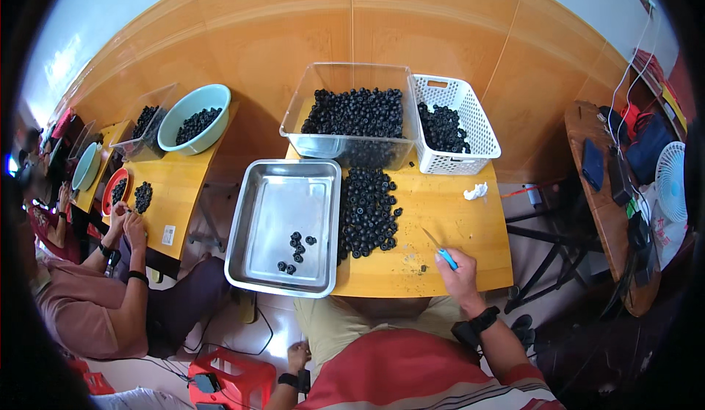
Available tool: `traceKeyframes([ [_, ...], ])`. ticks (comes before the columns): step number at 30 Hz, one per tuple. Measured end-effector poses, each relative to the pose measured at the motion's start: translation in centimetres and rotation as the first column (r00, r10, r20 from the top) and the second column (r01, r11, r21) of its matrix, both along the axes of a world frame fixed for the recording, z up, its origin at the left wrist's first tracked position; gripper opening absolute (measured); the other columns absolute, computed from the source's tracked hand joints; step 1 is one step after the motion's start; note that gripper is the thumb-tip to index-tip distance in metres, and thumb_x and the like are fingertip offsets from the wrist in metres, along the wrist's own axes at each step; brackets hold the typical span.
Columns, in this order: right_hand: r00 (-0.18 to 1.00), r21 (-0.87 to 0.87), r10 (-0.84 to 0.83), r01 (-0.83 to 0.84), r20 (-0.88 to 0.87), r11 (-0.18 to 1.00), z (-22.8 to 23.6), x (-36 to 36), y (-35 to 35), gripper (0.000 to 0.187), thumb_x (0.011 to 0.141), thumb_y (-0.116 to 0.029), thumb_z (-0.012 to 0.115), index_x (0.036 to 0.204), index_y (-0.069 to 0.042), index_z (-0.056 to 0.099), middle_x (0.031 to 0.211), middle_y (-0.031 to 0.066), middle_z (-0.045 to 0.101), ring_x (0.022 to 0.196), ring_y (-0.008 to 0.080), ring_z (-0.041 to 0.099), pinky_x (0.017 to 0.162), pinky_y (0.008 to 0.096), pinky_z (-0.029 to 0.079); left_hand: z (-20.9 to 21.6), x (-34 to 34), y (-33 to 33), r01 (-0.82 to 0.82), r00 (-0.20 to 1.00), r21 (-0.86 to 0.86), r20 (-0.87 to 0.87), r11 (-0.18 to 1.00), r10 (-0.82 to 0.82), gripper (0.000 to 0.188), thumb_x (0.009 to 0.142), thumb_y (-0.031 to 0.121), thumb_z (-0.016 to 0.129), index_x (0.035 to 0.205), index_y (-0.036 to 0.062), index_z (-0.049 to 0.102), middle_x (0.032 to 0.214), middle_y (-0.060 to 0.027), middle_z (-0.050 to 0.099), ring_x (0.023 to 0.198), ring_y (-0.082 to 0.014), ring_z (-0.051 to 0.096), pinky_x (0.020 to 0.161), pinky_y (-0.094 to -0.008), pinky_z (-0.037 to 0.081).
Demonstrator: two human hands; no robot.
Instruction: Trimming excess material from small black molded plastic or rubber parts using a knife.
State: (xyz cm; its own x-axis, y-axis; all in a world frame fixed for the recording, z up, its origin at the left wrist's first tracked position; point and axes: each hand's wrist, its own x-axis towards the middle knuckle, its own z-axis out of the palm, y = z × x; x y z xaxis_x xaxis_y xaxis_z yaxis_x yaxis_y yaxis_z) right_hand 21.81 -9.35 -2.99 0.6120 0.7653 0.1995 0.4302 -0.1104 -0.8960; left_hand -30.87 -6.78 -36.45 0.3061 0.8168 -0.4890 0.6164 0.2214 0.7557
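My right hand (459, 272) is closed around the blue handle of a small knife (446, 257), its thin blade pointing up and left over the wooden table (470, 219). Low beside my left thigh, away from the tabletop, my left hand (299, 355) has its fingers curled; anything inside them is hidden. Left of the knife lies a dense pile of small black round parts (367, 211), some showing a hole. A shallow metal tray (246, 223) stands left of that pile, with several loose black parts (297, 248) in it. One small dark bit (424, 268) lies near my right hand.
Behind the pile stand a clear plastic bin (294, 109) and a white perforated basket (485, 127), both holding black parts. A crumpled white tissue (476, 191) lies at right. A co-worker (95, 300) sits at a table on the left. A red stool (231, 380) stands below.
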Motion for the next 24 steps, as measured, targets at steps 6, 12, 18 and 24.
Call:
traceKeyframes([
  [6, 0.998, -0.014, 0.053, -0.053, -0.043, 0.998, 0.7, 0.2, -0.4, 0.023, 0.096, -0.015, 0.072, 0.105, 0.006, 0.071, 0.076, 0.0072, 0.067, 0.068, 0.0091, 0.058, 0.063, 0.0289, 0.048, 15.0, 7.0, 4.6, -0.303, 0.953, 0.375, 0.122, 0.876, 0.277, 0.028, 0.099, 0.021, 0.067, 0.113, -0.0032, 0.071, 0.093, -0.0152, 0.076, 0.084, -0.0189, 0.071, 0.077, -0.0342, 0.056],
  [12, 0.997, 0.007, 0.077, -0.077, -0.012, 0.997, 0.0, 0.9, -0.4, 0.024, 0.096, -0.013, 0.071, 0.109, 0.007, 0.071, 0.082, 0.0104, 0.071, 0.073, 0.0103, 0.063, 0.067, 0.0285, 0.051, 30.5, 15.8, 6.0, -0.102, 0.994, 0.719, 0.099, 0.687, 0.044, 0.023, 0.090, 0.007, 0.076, 0.112, 0.0011, 0.071, 0.099, -0.0157, 0.073, 0.091, -0.0280, 0.073, 0.079, -0.0375, 0.057],
  [18, 0.992, 0.033, 0.118, -0.117, -0.046, 0.993, 0.0, 1.0, -0.8, 0.025, 0.096, -0.013, 0.072, 0.110, 0.007, 0.072, 0.086, 0.0124, 0.073, 0.076, 0.0123, 0.066, 0.070, 0.0292, 0.053, 33.8, 19.0, 5.2, 0.153, 0.979, 0.806, -0.045, 0.571, -0.198, 0.024, 0.084, 0.005, 0.080, 0.107, 0.0042, 0.071, 0.102, -0.0140, 0.072, 0.091, -0.0324, 0.072, 0.078, -0.0386, 0.058],
  [24, 0.987, 0.108, 0.151, -0.145, -0.055, 0.984, 0.0, 1.2, -0.8, 0.026, 0.097, -0.016, 0.072, 0.109, 0.006, 0.072, 0.081, 0.0078, 0.069, 0.073, 0.0101, 0.061, 0.066, 0.0280, 0.050, 37.8, 21.4, 4.6, 0.362, 0.866, 0.586, 0.076, 0.725, -0.494, 0.028, 0.088, 0.016, 0.080, 0.112, 0.0032, 0.075, 0.110, -0.0169, 0.075, 0.101, -0.0346, 0.073, 0.089, -0.0407, 0.057],
])
